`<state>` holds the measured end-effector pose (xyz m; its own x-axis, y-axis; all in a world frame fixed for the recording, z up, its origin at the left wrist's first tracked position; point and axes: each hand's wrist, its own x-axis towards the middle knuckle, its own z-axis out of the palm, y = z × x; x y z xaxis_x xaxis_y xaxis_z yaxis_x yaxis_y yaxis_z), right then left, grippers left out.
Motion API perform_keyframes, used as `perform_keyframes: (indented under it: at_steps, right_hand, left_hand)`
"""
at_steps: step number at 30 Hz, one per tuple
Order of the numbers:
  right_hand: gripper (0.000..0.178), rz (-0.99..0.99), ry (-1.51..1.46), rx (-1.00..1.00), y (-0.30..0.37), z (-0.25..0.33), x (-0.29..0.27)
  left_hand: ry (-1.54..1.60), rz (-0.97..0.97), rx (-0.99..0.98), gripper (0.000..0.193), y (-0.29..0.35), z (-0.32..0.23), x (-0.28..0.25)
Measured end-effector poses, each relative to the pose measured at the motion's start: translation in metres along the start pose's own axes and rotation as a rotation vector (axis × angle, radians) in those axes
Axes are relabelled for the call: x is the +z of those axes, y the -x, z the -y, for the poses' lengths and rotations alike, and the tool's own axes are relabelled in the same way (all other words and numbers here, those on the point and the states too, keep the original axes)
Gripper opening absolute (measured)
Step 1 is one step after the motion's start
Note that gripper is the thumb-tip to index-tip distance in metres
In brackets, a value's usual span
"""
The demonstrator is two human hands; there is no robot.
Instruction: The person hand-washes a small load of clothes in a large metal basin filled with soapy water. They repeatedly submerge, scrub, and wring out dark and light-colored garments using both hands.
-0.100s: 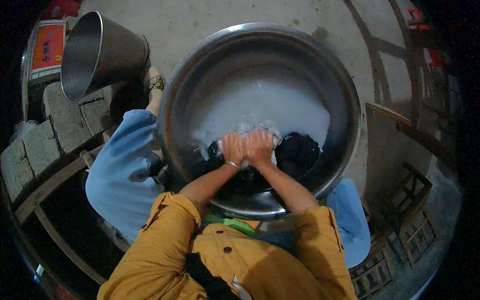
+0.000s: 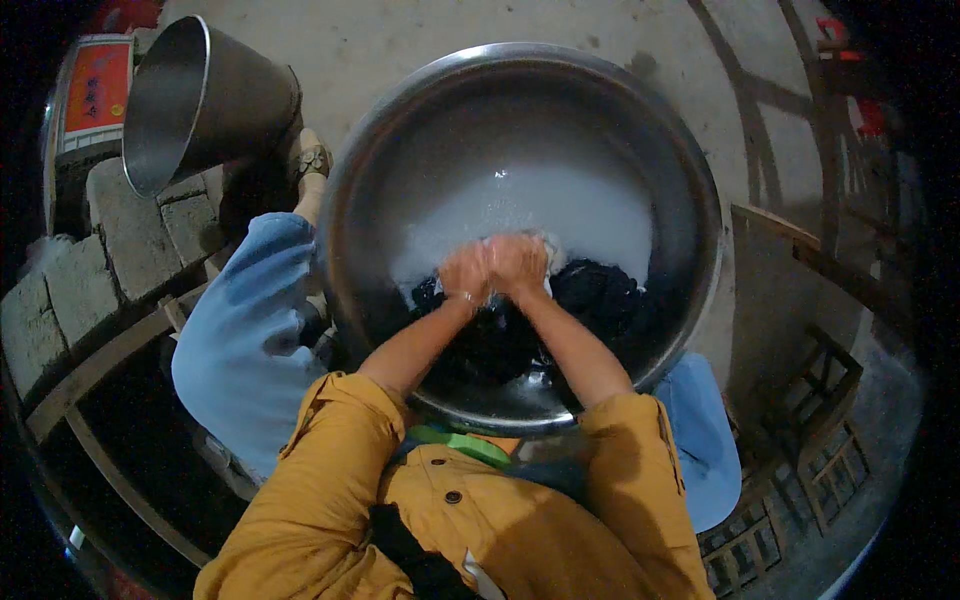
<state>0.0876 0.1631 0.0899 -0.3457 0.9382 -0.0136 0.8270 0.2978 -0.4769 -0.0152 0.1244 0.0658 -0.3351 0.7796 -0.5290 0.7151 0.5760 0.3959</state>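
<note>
A large round metal basin stands between my knees with cloudy whitish water in it. My left hand and my right hand are side by side near its middle, closed and pressed together. Both grip a wet light-coloured cloth, which bulges out past the right knuckles; motion blurs my fingers. Dark wet cloth lies bunched beside my right hand, and more of it spreads under my wrists toward the near wall. A bracelet circles my left wrist.
A metal bucket tilts at the upper left, by grey blocks and a red box. My light-blue trouser leg lies left of the basin. Wooden frames stand at the right. Something green shows below the near rim.
Both hands have shifted slightly forward, away from me. Less of the light cloth shows above my knuckles.
</note>
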Motion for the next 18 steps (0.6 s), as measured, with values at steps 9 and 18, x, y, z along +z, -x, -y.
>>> perform_keyframes:
  at_steps: [9,18]
  right_hand:
    - [0.061,0.294,0.008,0.235,0.012,-0.087,-0.092]
    - [0.085,0.389,-0.642,0.943,0.145,-0.128,-0.058]
  left_hand:
    - [-0.066,-0.290,-0.124,0.055,0.039,0.021,-0.055]
    - [0.529,0.017,-0.365,0.073,0.037,-0.001,-0.031]
